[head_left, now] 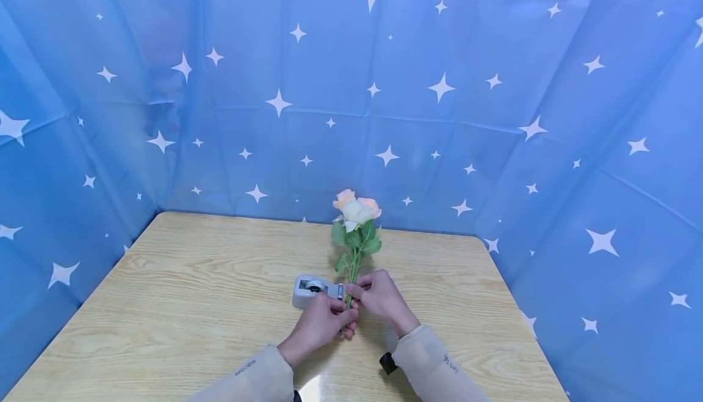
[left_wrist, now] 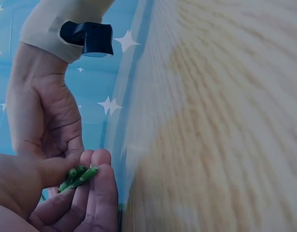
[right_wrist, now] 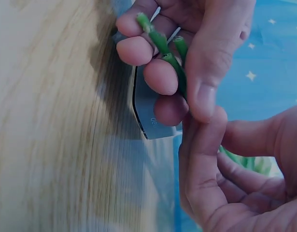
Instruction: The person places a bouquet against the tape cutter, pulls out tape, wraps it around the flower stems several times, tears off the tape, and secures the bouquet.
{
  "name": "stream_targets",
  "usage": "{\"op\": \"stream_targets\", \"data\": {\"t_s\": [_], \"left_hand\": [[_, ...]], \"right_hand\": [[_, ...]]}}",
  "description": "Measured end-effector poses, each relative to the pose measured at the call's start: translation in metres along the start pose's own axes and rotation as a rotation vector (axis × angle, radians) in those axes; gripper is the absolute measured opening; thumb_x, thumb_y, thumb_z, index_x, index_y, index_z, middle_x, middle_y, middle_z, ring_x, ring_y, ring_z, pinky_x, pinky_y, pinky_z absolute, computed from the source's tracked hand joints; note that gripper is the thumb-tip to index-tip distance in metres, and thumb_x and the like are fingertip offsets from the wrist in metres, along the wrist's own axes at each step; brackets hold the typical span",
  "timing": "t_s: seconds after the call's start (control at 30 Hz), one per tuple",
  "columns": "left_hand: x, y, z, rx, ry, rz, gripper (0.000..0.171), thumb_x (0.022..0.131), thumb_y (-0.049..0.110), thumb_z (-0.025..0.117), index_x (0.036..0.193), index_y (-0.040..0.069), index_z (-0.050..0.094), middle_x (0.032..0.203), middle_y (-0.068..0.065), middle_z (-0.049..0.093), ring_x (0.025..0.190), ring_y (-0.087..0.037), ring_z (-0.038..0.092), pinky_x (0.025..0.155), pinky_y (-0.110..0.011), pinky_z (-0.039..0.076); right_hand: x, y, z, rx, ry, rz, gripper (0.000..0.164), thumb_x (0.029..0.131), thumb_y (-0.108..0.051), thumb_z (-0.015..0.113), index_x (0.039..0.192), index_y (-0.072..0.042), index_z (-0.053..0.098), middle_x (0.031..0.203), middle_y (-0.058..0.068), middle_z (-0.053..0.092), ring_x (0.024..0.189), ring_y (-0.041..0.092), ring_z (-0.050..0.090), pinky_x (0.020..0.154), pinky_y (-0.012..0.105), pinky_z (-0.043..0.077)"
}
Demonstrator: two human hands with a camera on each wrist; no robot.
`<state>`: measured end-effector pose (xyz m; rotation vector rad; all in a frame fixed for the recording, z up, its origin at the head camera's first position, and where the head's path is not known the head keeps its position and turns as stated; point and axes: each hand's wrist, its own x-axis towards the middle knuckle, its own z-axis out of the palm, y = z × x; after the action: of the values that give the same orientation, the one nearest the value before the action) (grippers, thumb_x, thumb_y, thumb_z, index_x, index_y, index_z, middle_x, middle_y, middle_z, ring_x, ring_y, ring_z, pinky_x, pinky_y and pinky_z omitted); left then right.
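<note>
Three pale flowers (head_left: pixel 357 210), green stems (head_left: pixel 355 263) beside tape dispenser (head_left: pixel 299 297). Left hand (head_left: pixel 321 319) pinches stems near bottom, right hand (head_left: pixel 381 295) pinches higher up. If left grip slackens, stems could slip apart; careless bump might shift dispenser.

head view bright | glare on near tabletop (head_left: pixel 219 280) | wrist views dimmer, hazy

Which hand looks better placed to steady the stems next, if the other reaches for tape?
Probably the left hand: it holds the stems near their lower ends. The right hand appears to pinch higher up, beside the tape dispenser.
</note>
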<state>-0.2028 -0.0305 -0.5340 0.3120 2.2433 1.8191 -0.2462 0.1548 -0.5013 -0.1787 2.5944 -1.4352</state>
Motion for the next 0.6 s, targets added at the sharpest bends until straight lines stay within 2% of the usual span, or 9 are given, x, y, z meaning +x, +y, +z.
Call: {"op": "stream_targets", "data": {"t_s": [0.2,0.37,0.5,0.6], "left_hand": [[0.002,-0.005,-0.005,-0.11,-0.047,-0.031,0.022,0.111,0.015,0.081,0.107,-0.006,0.085,0.091,-0.016,0.086,0.072,-0.015,0.081,0.069,-0.032,0.073],[0.0,-0.005,-0.01,-0.209,-0.095,-0.104,0.027,0.115,0.015,0.076,0.117,-0.01,0.084,0.097,-0.016,0.087,0.078,-0.015,0.082,0.078,-0.031,0.075],[-0.001,-0.004,-0.011,-0.228,-0.092,-0.122,0.025,0.114,0.012,0.075,0.121,-0.011,0.083,0.099,-0.018,0.087,0.079,-0.015,0.083,0.079,-0.031,0.075],[-0.002,-0.002,-0.01,-0.197,-0.067,-0.111,0.022,0.113,0.011,0.076,0.12,-0.009,0.085,0.097,-0.018,0.087,0.077,-0.014,0.083,0.077,-0.031,0.075]], "right_hand": [[0.001,0.0,0.002,0.01,-0.011,0.018,0.027,0.112,-0.02,0.08,0.089,-0.006,0.086,0.072,0.001,0.074,0.066,0.012,0.061,0.068,0.027,0.05],[0.004,0.002,0.001,0.024,-0.03,0.037,0.027,0.113,-0.018,0.078,0.091,-0.005,0.086,0.076,0.002,0.075,0.068,0.013,0.057,0.061,0.024,0.042],[0.005,0.003,-0.001,0.046,-0.055,0.037,0.025,0.113,-0.014,0.076,0.094,-0.003,0.087,0.075,0.003,0.074,0.068,0.012,0.058,0.061,0.023,0.042],[0.006,0.003,-0.001,0.06,-0.075,0.032,0.023,0.113,-0.013,0.075,0.096,-0.002,0.087,0.074,0.002,0.073,0.069,0.013,0.062,0.064,0.023,0.047]]}}
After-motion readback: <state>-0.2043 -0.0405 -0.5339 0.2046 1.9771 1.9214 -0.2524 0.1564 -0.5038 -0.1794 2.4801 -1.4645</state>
